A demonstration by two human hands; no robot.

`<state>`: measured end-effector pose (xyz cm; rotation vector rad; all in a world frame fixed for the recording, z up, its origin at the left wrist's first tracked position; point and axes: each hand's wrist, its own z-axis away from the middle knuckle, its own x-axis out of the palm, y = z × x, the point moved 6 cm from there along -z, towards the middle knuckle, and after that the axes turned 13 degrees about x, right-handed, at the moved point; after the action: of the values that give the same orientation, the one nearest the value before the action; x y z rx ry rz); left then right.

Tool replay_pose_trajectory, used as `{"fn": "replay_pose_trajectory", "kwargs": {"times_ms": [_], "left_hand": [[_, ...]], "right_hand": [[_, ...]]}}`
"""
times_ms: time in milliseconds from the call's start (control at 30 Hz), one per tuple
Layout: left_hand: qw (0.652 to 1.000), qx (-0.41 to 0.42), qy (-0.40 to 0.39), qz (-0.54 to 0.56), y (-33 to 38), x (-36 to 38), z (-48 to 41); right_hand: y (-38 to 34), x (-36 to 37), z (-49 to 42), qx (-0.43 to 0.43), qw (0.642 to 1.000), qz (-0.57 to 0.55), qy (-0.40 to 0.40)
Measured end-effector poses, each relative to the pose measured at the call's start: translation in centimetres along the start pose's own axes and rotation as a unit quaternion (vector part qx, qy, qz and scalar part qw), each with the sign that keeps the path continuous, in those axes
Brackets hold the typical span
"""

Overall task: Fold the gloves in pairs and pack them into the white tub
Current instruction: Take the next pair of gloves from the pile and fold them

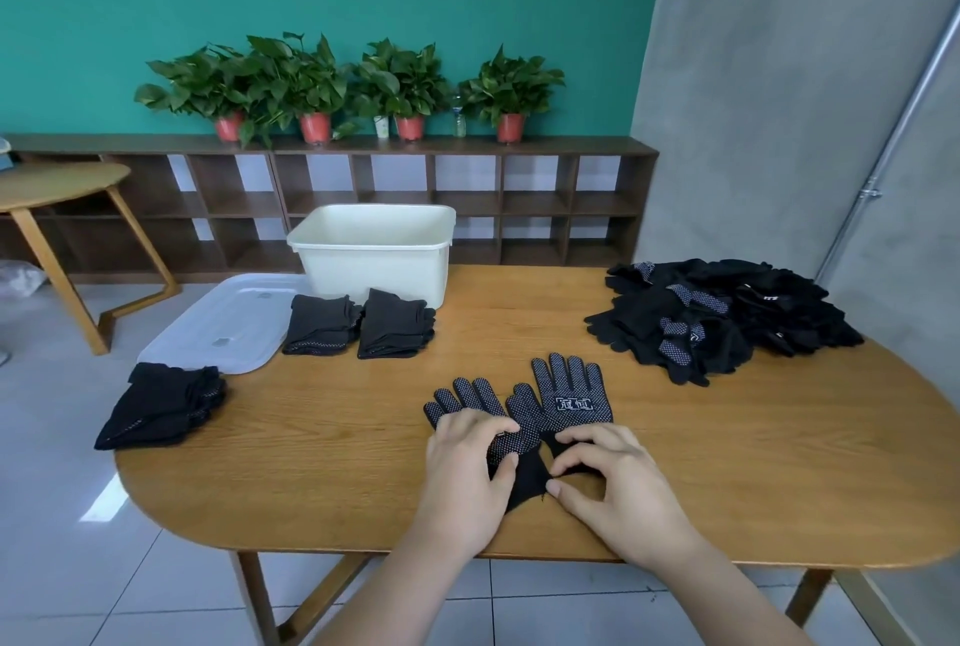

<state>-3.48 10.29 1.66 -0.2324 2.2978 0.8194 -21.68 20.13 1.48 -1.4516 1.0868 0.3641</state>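
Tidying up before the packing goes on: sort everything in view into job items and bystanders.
For the job: left hand and right hand, both pinching the dotted gloves; loose glove pile; folded stacks; white tub.
Lying about: clear lid; potted plants; shelf unit; side table.

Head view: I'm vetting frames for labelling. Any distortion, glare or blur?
Head view: wide-angle bowing bends the grey metal pipe and the oval wooden table edge; bright glare on the pale floor tiles; even light, soft shadows; the black dotted gloves look sharp.
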Motion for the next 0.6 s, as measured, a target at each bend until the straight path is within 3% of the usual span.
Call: {"fn": "replay_pose_trajectory", "kwargs": {"times_ms": [233,367,500,600], "left_hand": [[1.000,-0.003,-0.011,-0.009,-0.1,0.0,0.0],[1.000,-0.007,0.004,-0.007,-0.1,-0.1,-0.1],[1.000,-0.018,0.013,-0.004,-0.2,-0.2,-0.1],[1.000,-0.024,0.004,-0.007,-0.1,-0.2,-0.1]], "right_hand": [[-0.6,0.2,-0.3,0.011,1.000,0.026,-0.002],[-1.1,0.5,-0.4,0.047,0.999,0.011,-0.015],[-1.2,-0.5,-0.1,0.105,0.993,-0.031,0.046],[-1.1,-0.4,0.4,0.123,0.991,-0.041,0.031]]}}
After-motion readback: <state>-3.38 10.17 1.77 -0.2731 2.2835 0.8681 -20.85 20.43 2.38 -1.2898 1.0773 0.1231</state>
